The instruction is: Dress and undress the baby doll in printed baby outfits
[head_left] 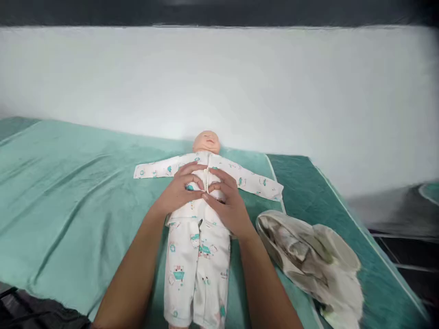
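Note:
A baby doll (206, 142) lies on its back with its head at the far side. It wears a white long-sleeved baby shirt (188, 211) with small printed pictures, sleeves spread to both sides, and matching trousers (180, 274). My left hand (181, 188) and my right hand (229, 200) meet over the chest, at the shirt's front opening. The fingers of each are curled and pinch its front edges, thumbs almost touching. Whatever small fastener may lie between the fingertips is hidden. Below the hands, the lower front edges of the shirt hang slightly apart.
Under the doll a light green cloth (85, 196) with wrinkles covers a darker green mat (343, 237). At the right lies a crumpled whitish cloth bag (312, 260). A white wall (219, 82) rises behind. Dark fabric (34, 313) shows at the lower left.

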Demonstrator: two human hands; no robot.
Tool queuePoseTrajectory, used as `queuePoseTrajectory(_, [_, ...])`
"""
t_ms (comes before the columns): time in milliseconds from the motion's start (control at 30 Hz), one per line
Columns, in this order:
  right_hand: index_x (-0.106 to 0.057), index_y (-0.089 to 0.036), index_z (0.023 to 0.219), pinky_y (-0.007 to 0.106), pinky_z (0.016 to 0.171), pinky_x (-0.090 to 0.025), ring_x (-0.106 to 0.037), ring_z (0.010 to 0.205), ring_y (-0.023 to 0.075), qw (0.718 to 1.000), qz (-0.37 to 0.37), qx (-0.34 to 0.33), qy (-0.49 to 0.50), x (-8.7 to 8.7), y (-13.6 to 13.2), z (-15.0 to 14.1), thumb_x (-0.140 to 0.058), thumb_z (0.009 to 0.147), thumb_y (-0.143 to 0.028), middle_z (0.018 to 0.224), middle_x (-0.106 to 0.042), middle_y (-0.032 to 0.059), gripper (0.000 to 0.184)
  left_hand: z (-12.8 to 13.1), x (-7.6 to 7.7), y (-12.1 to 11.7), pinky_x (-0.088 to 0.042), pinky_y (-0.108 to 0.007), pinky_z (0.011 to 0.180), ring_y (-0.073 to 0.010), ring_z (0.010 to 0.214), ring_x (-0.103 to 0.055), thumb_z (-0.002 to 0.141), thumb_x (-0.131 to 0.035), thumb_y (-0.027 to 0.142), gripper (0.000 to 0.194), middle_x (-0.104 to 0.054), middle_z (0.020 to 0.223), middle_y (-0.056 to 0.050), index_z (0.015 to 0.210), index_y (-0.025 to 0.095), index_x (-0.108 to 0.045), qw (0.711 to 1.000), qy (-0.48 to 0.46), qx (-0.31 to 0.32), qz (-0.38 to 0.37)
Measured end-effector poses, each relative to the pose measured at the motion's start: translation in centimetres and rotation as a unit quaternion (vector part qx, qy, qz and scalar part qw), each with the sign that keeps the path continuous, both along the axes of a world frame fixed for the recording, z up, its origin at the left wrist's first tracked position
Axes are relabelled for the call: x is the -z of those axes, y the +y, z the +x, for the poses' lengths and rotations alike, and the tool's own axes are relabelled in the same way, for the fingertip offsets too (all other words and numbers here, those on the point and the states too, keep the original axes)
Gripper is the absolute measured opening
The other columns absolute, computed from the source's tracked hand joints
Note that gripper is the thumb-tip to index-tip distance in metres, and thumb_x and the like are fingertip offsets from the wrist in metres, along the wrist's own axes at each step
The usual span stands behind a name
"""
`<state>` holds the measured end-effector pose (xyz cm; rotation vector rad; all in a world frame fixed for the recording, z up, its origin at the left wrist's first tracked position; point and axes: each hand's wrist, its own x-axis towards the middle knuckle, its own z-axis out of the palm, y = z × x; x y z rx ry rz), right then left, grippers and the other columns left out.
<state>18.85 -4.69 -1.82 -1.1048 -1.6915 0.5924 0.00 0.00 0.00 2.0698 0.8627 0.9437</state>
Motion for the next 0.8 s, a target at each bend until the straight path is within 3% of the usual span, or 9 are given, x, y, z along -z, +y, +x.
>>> queuePoseTrajectory(233, [-0.064, -0.025, 0.082, 0.049, 0.121, -0.028, -0.036, 0.145, 0.0242, 0.999, -0.025, -0.002, 0.042, -0.1, -0.1, 0.0, -0.071, 0.088, -0.033, 0.145, -0.054, 0.0014, 0.013, 0.0, -0.2, -0.3, -0.025, -0.044, 0.123, -0.0250, 0.149, -0.033, 0.084, -0.074, 0.032, 0.012, -0.055, 0.147, -0.004, 0.080, 0.022, -0.068, 0.998, -0.052, -0.005, -0.020])
queuePoseTrajectory(333, [-0.064, -0.023, 0.079, 0.049, 0.121, -0.028, -0.040, 0.143, 0.0248, 0.994, -0.061, -0.008, 0.094, -0.2, -0.2, 0.1, -0.073, 0.085, -0.031, 0.144, -0.056, 0.0020, 0.013, 0.3, -0.3, -0.6, -0.032, -0.042, 0.119, -0.0254, 0.145, -0.040, 0.081, -0.076, 0.029, 0.011, -0.060, 0.141, -0.005, 0.079, 0.021, -0.068, 0.989, -0.122, -0.029, -0.079])
queuePoseTrajectory(400, [-0.063, -0.022, 0.078, 0.047, 0.118, -0.033, -0.046, 0.138, 0.0248, 0.979, -0.077, 0.005, 0.187, -0.2, 0.0, 0.4, -0.074, 0.083, -0.029, 0.142, -0.058, 0.0032, 0.014, 0.3, -0.2, -0.6, -0.040, -0.039, 0.111, -0.0256, 0.136, -0.050, 0.079, -0.076, 0.027, 0.012, -0.063, 0.137, -0.006, 0.077, 0.020, -0.066, 0.970, -0.190, -0.074, -0.130])
queuePoseTrajectory(500, [-0.059, -0.019, 0.076, 0.040, 0.108, -0.044, -0.058, 0.124, 0.0230, 0.917, -0.074, 0.118, 0.373, 0.2, 0.7, 1.8, -0.076, 0.077, -0.031, 0.132, -0.065, 0.0054, 0.020, -0.2, 0.1, -0.2, -0.048, -0.032, 0.093, -0.0208, 0.111, -0.063, 0.076, -0.076, 0.027, 0.012, -0.069, 0.124, -0.006, 0.077, 0.018, -0.067, 0.914, -0.313, -0.191, -0.176])
queuePoseTrajectory(633, [-0.062, -0.018, 0.078, 0.032, 0.086, -0.054, -0.066, 0.093, 0.0182, 0.822, -0.089, 0.306, 0.473, 1.3, 1.9, 4.1, -0.076, 0.067, -0.034, 0.102, -0.072, 0.0043, 0.024, -1.7, 1.0, 1.1, -0.047, -0.025, 0.073, -0.0108, 0.076, -0.059, 0.071, -0.080, 0.029, 0.020, -0.067, 0.085, -0.001, 0.081, 0.017, -0.067, 0.780, -0.468, -0.382, -0.164])
queuePoseTrajectory(700, [-0.063, -0.018, 0.082, 0.031, 0.082, -0.055, -0.066, 0.088, 0.0167, 0.806, -0.088, 0.324, 0.487, 1.7, 2.3, 4.6, -0.075, 0.066, -0.035, 0.095, -0.071, 0.0023, 0.026, -2.3, 1.5, 1.6, -0.045, -0.023, 0.067, -0.0080, 0.066, -0.053, 0.069, -0.081, 0.030, 0.024, -0.059, 0.073, 0.003, 0.081, 0.016, -0.065, 0.726, -0.515, -0.430, -0.152])
queuePoseTrajectory(800, [-0.062, -0.019, 0.083, 0.031, 0.086, -0.055, -0.066, 0.091, 0.0160, 0.813, -0.075, 0.305, 0.490, 2.0, 2.3, 4.3, -0.077, 0.067, -0.035, 0.097, -0.070, 0.0014, 0.027, -2.9, 1.9, 2.0, -0.041, -0.021, 0.061, -0.0057, 0.060, -0.045, 0.071, -0.080, 0.030, 0.025, -0.051, 0.067, 0.006, 0.080, 0.015, -0.062, 0.692, -0.541, -0.458, -0.135])
